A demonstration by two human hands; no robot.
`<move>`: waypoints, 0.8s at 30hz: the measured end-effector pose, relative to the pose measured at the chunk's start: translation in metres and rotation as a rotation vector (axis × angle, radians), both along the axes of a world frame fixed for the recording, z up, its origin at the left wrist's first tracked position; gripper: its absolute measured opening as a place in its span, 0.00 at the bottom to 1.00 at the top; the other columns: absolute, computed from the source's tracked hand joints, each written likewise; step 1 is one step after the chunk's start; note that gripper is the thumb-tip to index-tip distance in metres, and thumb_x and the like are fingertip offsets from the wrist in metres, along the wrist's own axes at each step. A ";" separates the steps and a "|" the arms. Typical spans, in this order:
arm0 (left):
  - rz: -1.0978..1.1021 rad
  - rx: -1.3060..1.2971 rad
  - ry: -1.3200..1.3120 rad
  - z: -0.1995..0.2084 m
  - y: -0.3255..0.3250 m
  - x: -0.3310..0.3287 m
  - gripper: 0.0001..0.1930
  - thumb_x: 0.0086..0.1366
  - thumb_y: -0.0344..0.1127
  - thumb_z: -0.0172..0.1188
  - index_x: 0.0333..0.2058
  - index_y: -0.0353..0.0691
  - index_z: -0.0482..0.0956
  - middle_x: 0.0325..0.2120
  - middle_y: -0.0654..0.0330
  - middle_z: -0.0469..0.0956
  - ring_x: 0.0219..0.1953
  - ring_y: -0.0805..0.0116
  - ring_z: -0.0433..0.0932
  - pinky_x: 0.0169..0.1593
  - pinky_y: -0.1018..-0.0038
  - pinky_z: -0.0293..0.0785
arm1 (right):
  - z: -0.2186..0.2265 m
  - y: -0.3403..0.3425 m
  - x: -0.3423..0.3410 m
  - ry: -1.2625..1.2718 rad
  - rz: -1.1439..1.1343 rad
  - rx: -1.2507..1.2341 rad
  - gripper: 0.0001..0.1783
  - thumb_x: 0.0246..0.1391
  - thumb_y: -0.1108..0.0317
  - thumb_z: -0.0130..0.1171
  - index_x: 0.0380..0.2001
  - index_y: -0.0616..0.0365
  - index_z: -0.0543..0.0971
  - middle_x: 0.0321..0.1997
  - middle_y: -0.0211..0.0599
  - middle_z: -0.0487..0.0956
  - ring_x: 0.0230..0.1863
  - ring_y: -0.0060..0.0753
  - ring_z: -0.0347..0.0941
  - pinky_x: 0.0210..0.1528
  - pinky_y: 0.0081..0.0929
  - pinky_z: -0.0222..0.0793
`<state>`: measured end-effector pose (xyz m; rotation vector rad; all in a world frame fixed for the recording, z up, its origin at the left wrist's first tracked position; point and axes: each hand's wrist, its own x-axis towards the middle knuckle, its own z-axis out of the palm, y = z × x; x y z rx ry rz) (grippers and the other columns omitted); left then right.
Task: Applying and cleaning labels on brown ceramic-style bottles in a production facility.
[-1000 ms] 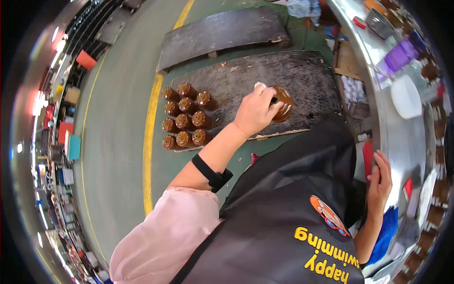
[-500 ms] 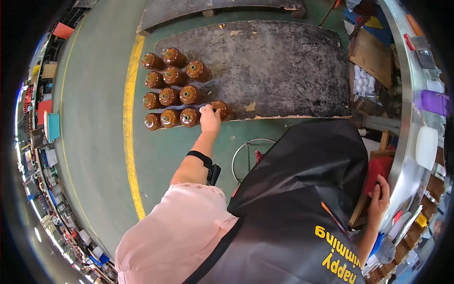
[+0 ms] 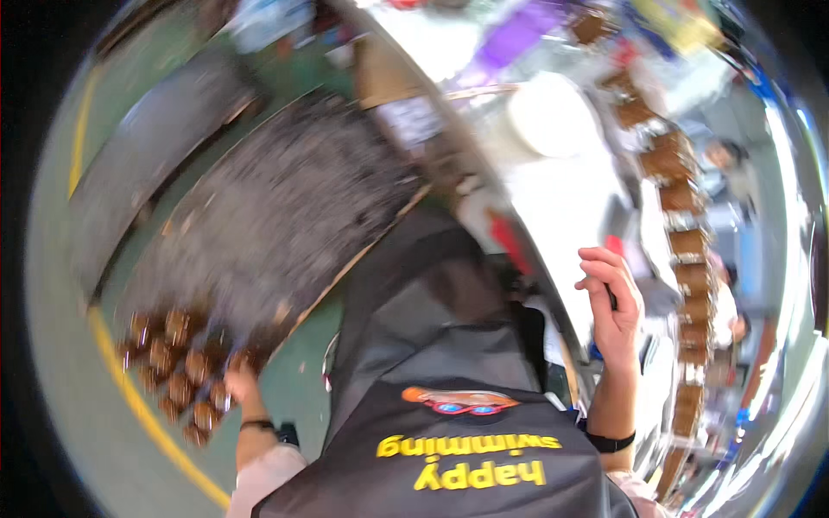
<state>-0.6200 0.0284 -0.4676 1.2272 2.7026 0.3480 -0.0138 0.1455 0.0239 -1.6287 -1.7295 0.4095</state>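
Observation:
My left hand (image 3: 242, 380) is low at the left, at the near end of a dark worn board (image 3: 285, 207). It is beside a glossy brown rounded cylinder (image 3: 247, 355) at the edge of a group of similar brown cylinders (image 3: 178, 388). Blur smears its fingers, so its grip does not show. Raised at the right, my right hand (image 3: 615, 302) has its fingers apart and slightly bent over the edge of a bright white worktop (image 3: 570, 198). A small dark patch shows between those fingers, too unclear to name.
A round white lid-like thing (image 3: 553, 114) and a blurred purple item (image 3: 518, 39) are on the worktop. Brown pieces (image 3: 691, 285) stand in a long row beyond it. Another dark board (image 3: 164, 155) lies farther left, by a yellow floor line (image 3: 129, 371).
My view has swung right, bringing the worktop and brown row into sight. My right hand has risen over the worktop's edge. My left hand stays by the brown cylinders.

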 end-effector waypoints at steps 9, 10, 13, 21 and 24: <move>-0.214 -0.071 -0.003 0.056 0.130 0.149 0.29 0.56 0.34 0.65 0.55 0.36 0.66 0.49 0.44 0.70 0.51 0.45 0.70 0.52 0.55 0.68 | 0.057 -0.030 0.250 -0.204 -0.724 0.130 0.11 0.60 0.70 0.52 0.43 0.60 0.79 0.41 0.38 0.78 0.36 0.32 0.73 0.42 0.26 0.69; -0.225 -0.050 -0.008 0.057 0.145 0.159 0.29 0.56 0.34 0.65 0.55 0.36 0.66 0.49 0.44 0.70 0.51 0.45 0.70 0.52 0.55 0.68 | 0.054 -0.029 0.302 -0.292 -0.739 0.158 0.12 0.60 0.69 0.53 0.44 0.59 0.79 0.42 0.40 0.78 0.39 0.37 0.74 0.45 0.29 0.70; -0.508 0.140 -0.328 0.094 0.195 0.208 0.22 0.58 0.26 0.59 0.52 0.31 0.68 0.46 0.43 0.71 0.49 0.47 0.71 0.53 0.59 0.67 | 0.055 -0.010 0.439 -0.640 -0.834 0.097 0.18 0.56 0.66 0.55 0.51 0.53 0.77 0.45 0.52 0.77 0.48 0.53 0.73 0.52 0.39 0.68; -0.886 0.405 -0.482 0.336 0.259 0.342 0.11 0.64 0.25 0.51 0.45 0.29 0.74 0.42 0.50 0.75 0.44 0.62 0.75 0.50 0.69 0.69 | 0.042 0.011 0.610 -0.852 -1.138 -0.133 0.14 0.59 0.58 0.52 0.42 0.54 0.77 0.47 0.55 0.74 0.48 0.62 0.72 0.51 0.51 0.68; -1.029 0.545 -0.423 0.380 0.265 0.367 0.09 0.68 0.25 0.48 0.43 0.30 0.74 0.40 0.55 0.74 0.44 0.67 0.72 0.48 0.74 0.68 | 0.032 0.011 0.601 -0.823 -1.171 0.007 0.15 0.55 0.57 0.58 0.36 0.58 0.78 0.40 0.52 0.77 0.46 0.56 0.73 0.49 0.47 0.69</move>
